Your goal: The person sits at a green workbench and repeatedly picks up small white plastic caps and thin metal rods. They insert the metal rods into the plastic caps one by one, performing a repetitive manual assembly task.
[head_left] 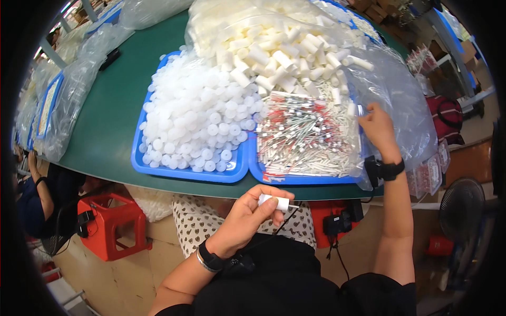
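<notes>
Head view, looking down over a green bench point(110, 110) crowded with small plastic parts. The left hand point(245, 218) is held below the bench edge, over the person's lap, its grip closed around a small white plastic tube point(278, 202) with a thin stem poking out of its right end. The thumb lies along the top of the tube and the fingers curl beneath it. A dark watch sits on that wrist.

The right hand point(378, 129) reaches up to the right side of the right blue tray point(274, 178), where a heap of thin white-and-red stems point(305, 134) lies inside a clear plastic bag point(406, 100). Its fingers are bent and drawn together at the edge of that heap (whether they actually pinch a stem cannot be told from here). A black band is on that wrist too.

Just left of it, touching side by side, the left blue tray point(138, 158) is piled high with round white caps point(195, 116). Behind both trays, a mound of cream-white cylinders point(279, 50) fills another clear bag.

Under the bench stands a red stool point(108, 224), and a second person's arm point(37, 184) shows at the far left edge.
</notes>
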Demonstrator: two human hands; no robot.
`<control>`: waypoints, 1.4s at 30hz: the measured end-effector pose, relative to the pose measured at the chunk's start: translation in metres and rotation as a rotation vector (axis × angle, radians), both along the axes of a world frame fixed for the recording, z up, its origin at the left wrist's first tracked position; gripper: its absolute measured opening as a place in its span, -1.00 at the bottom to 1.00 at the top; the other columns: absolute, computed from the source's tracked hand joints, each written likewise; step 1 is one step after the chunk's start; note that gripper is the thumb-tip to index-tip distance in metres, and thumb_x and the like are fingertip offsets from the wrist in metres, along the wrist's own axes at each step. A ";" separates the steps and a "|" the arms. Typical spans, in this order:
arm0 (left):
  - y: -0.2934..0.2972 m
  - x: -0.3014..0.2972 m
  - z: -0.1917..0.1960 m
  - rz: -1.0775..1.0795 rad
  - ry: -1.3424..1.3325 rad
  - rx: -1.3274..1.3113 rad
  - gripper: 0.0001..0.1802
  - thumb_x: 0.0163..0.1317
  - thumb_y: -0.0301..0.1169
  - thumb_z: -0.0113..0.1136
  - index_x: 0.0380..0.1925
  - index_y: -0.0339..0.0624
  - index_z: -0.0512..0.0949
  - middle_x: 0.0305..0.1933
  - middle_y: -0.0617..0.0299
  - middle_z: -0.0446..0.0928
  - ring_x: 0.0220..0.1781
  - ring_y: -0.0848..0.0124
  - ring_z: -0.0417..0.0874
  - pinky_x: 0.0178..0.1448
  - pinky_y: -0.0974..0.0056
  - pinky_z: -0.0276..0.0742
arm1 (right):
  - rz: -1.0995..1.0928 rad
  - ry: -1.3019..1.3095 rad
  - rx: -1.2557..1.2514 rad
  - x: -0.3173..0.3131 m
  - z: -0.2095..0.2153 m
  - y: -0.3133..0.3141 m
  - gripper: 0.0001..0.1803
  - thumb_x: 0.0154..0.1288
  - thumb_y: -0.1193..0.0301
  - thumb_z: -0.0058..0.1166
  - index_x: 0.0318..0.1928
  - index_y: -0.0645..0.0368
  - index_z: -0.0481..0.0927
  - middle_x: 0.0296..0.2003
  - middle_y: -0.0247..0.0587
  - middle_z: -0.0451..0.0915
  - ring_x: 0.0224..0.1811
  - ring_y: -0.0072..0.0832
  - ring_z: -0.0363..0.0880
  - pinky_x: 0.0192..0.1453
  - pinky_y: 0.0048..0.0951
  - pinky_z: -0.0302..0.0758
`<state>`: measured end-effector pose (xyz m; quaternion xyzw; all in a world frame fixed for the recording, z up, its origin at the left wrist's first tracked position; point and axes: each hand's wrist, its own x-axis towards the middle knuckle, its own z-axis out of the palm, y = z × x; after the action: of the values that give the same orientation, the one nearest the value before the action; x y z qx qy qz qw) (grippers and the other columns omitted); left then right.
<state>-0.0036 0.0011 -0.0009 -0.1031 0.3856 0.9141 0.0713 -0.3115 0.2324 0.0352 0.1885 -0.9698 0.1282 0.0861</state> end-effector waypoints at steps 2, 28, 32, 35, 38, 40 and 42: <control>-0.005 -0.001 0.002 0.056 -0.026 0.075 -0.75 0.47 -0.32 0.01 -0.05 -0.30 0.46 -0.06 0.10 0.58 -0.31 0.56 0.54 -0.22 0.45 0.51 | 0.040 -0.009 -0.142 0.022 0.013 0.001 -0.71 0.20 0.47 0.15 -0.05 0.25 0.55 -0.43 -0.18 0.58 -0.39 -0.35 0.61 -0.26 -0.40 0.52; 0.009 0.009 -0.014 0.383 0.070 -0.332 -0.82 0.46 -0.43 0.01 -0.02 -0.23 0.40 -0.04 0.26 0.41 -0.23 0.62 0.47 -0.11 0.44 0.47 | 0.851 -0.343 -0.439 0.206 -0.005 -0.085 -0.67 0.21 0.62 0.17 0.00 0.37 0.49 -0.26 0.00 0.57 -0.29 -0.16 0.62 -0.24 -0.29 0.55; 0.006 0.011 -0.018 0.278 0.182 -0.433 -0.70 0.38 -0.52 0.06 0.10 -0.23 0.41 0.08 0.23 0.36 0.03 0.52 0.46 0.09 0.38 0.46 | 0.935 -0.438 -0.432 0.202 -0.006 -0.084 -0.67 0.20 0.63 0.14 0.00 0.34 0.49 -0.20 0.02 0.58 -0.22 -0.09 0.62 -0.17 -0.23 0.55; 0.011 0.008 -0.017 0.247 0.299 -0.403 -0.56 0.31 -0.59 0.10 0.21 -0.22 0.39 0.30 0.15 0.27 0.31 0.41 0.33 0.30 0.29 0.36 | 0.967 -0.518 -0.493 0.207 -0.008 -0.087 -0.67 0.20 0.65 0.11 0.01 0.32 0.50 -0.17 0.01 0.58 -0.19 -0.07 0.62 -0.15 -0.20 0.55; 0.013 0.008 -0.021 0.202 0.373 -0.345 -0.48 0.26 -0.64 0.11 0.25 -0.22 0.38 0.49 0.06 0.14 0.50 0.30 0.20 0.45 0.20 0.24 | 0.974 -0.525 -0.530 0.212 -0.016 -0.084 -0.68 0.21 0.65 0.07 0.01 0.31 0.49 -0.17 0.03 0.58 -0.17 -0.03 0.62 -0.14 -0.19 0.54; 0.015 0.009 -0.021 0.190 0.397 -0.319 -0.48 0.25 -0.66 0.10 0.24 -0.23 0.38 0.48 0.05 0.16 0.50 0.28 0.21 0.47 0.19 0.22 | 0.961 -0.494 -0.542 0.218 -0.020 -0.082 -0.67 0.22 0.64 0.07 0.02 0.32 0.47 -0.17 0.04 0.58 -0.16 -0.02 0.61 -0.14 -0.19 0.55; 0.013 0.007 -0.021 0.182 0.333 -0.281 -0.47 0.29 -0.62 0.07 0.28 -0.26 0.34 0.49 0.04 0.16 0.49 0.28 0.22 0.48 0.18 0.20 | 0.914 -0.476 -0.547 0.221 -0.026 -0.086 -0.67 0.23 0.62 0.09 0.02 0.32 0.46 -0.18 0.05 0.58 -0.17 0.00 0.61 -0.14 -0.18 0.55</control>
<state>0.0036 0.0138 -0.0221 0.0059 0.5048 0.8584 -0.0911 -0.0905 0.1461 0.0088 0.5247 -0.7144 0.4370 -0.1529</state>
